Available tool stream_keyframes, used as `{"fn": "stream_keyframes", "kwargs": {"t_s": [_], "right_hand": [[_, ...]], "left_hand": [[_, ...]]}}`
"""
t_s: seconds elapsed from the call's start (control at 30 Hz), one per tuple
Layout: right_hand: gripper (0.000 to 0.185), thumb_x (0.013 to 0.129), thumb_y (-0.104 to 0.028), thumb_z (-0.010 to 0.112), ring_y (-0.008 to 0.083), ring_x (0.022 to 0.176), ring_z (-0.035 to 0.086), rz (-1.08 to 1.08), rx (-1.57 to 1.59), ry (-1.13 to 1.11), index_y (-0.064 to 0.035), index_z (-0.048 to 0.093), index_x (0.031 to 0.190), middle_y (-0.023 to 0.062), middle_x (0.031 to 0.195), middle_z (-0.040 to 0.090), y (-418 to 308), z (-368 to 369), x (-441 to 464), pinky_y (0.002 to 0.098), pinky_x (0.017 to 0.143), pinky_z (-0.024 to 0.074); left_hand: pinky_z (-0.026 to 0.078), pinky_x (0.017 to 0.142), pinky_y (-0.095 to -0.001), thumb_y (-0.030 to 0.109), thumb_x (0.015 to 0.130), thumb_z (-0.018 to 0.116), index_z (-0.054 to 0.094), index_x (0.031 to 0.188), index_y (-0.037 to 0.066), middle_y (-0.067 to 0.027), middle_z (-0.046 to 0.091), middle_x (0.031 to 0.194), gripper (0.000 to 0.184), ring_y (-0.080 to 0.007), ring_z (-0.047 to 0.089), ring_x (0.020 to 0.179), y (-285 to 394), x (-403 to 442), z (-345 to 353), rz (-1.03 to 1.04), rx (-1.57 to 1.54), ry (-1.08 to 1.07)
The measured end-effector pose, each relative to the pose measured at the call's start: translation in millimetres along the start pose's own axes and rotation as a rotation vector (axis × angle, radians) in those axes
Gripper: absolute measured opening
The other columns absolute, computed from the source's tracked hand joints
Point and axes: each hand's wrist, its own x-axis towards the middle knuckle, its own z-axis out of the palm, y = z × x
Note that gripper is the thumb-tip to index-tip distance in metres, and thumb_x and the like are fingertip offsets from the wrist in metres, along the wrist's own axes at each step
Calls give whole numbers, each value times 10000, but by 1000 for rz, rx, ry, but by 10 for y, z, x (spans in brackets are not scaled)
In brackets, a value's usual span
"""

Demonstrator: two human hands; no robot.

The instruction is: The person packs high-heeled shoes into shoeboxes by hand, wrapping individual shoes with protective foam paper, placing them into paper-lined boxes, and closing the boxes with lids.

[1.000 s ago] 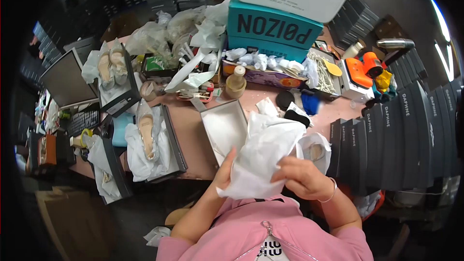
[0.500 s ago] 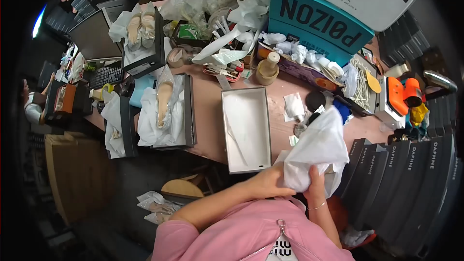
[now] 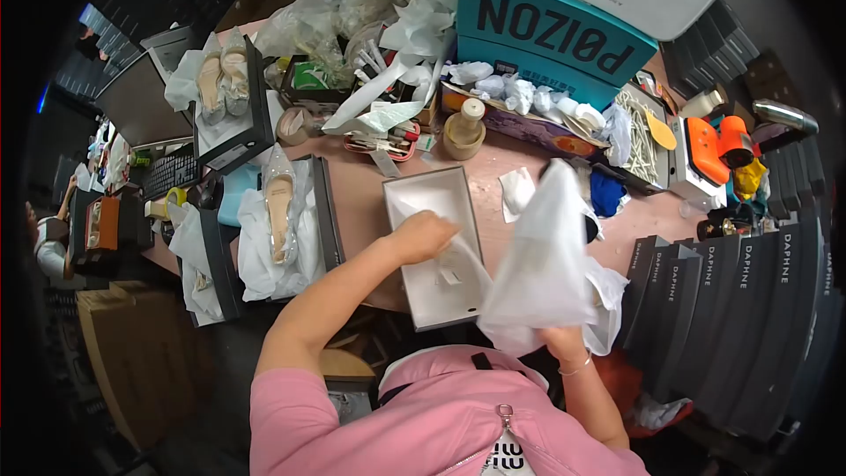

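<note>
My left hand [image 3: 426, 236] is over the open white-lined shoe box [image 3: 420, 289] at the front of the table. Its fingers are closed on thin white tissue paper [image 3: 464, 257], which lifts from the box toward the right. My right hand [image 3: 564, 344] grips a large crumpled white tissue wrap [image 3: 542, 256] from below, and motion blurs it. What lies inside the wrap is hidden. A glittery pointed flat shoe [image 3: 280, 211] rests on tissue in another box to the left.
A pair of pale flats [image 3: 222, 84] sits in a box at the back left. The teal POIZON box [image 3: 551, 31] stands behind. Dark DAPHNE shoe boxes [image 3: 705, 308] line the right side. A tape roll [image 3: 176, 197] and keyboard [image 3: 172, 172] are at left.
My left hand has left the white wrap and moved left over the open box, lifting its tissue. My right hand still holds the wrap, which now hangs taller. The view has shifted slightly.
</note>
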Motion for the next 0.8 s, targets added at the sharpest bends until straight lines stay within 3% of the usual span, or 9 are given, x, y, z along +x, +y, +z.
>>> {"fn": "stream_keyframes", "kwargs": {"t_s": [0.1, 0.17, 0.2, 0.27, 0.3, 0.37, 0.47, 0.57, 0.8], "right_hand": [[585, 671, -149, 777, 214, 1044, 597, 130, 381, 155, 14, 550, 1185, 113, 1091, 639, 88, 223, -40, 315, 905, 458], [606, 661, -175, 779, 224, 983, 622, -155, -352, -234, 19, 546, 1186, 113, 1094, 641, 233, 241, 125, 329, 868, 480], [556, 690, -192, 743, 256, 908, 642, -59, -341, -278, 24, 550, 1164, 144, 1084, 642, 270, 385, 204, 341, 818, 497], [486, 709, -241, 699, 303, 814, 639, 78, -585, -393, 30, 563, 1089, 159, 985, 642, 331, 694, 435, 373, 752, 512], [449, 711, -260, 689, 319, 803, 635, 23, -893, -399, 25, 565, 1036, 162, 941, 631, 518, 809, 536, 389, 747, 510], [377, 711, -299, 676, 334, 788, 630, -205, -1320, -449, -4, 564, 918, 151, 872, 612, 1063, 890, 683, 433, 733, 495], [354, 700, -282, 687, 320, 831, 638, -528, -1436, -287, -24, 571, 912, 143, 898, 621, 1206, 942, 703, 425, 756, 488], [360, 678, -266, 693, 312, 809, 632, -121, -1409, -342, -37, 574, 929, 127, 887, 622, 1133, 993, 568, 418, 741, 482], [362, 704, -198, 662, 295, 948, 585, -321, -1368, -225, -7, 566, 996, 147, 1010, 590, 1266, 1112, 621, 413, 765, 470]], "left_hand": [[490, 769, -388, 81, 840, 502, 589, 1102, 24, -163, 650, 974, 281, -303, 629, 863, -197, 205, -306, -92, -284, 426], [484, 769, -350, 90, 867, 483, 584, 1121, 9, -164, 657, 950, 285, -242, 638, 837, -345, 374, -581, -232, -484, 554], [479, 770, -329, 93, 878, 474, 579, 1139, 2, -162, 658, 928, 295, -214, 634, 824, -256, 357, -834, -365, -605, 617], [486, 750, -403, 90, 876, 466, 590, 1102, 15, -221, 633, 897, 269, -376, 620, 830, -132, 215, -1133, -228, -635, 847], [483, 780, -399, 41, 846, 483, 585, 1168, 43, -198, 631, 964, 338, -350, 613, 878, -31, 103, -1227, -74, -518, 922], [470, 831, -376, 22, 829, 491, 581, 1176, 36, -164, 627, 1008, 360, -307, 603, 934, 66, -76, -1109, 3, -356, 803], [421, 936, -394, 5, 794, 521, 593, 1167, 47, -111, 613, 1070, 382, -265, 573, 1028, 208, -262, -795, 120, -136, 589], [358, 1008, -466, 27, 784, 555, 615, 1134, 76, -82, 607, 1077, 358, -248, 555, 1060, 270, -356, -446, 173, -17, 444], [320, 1028, -518, 54, 808, 562, 614, 1113, 89, -70, 608, 1062, 312, -231, 553, 1056, 194, -282, -153, 134, -58, 288]]}}
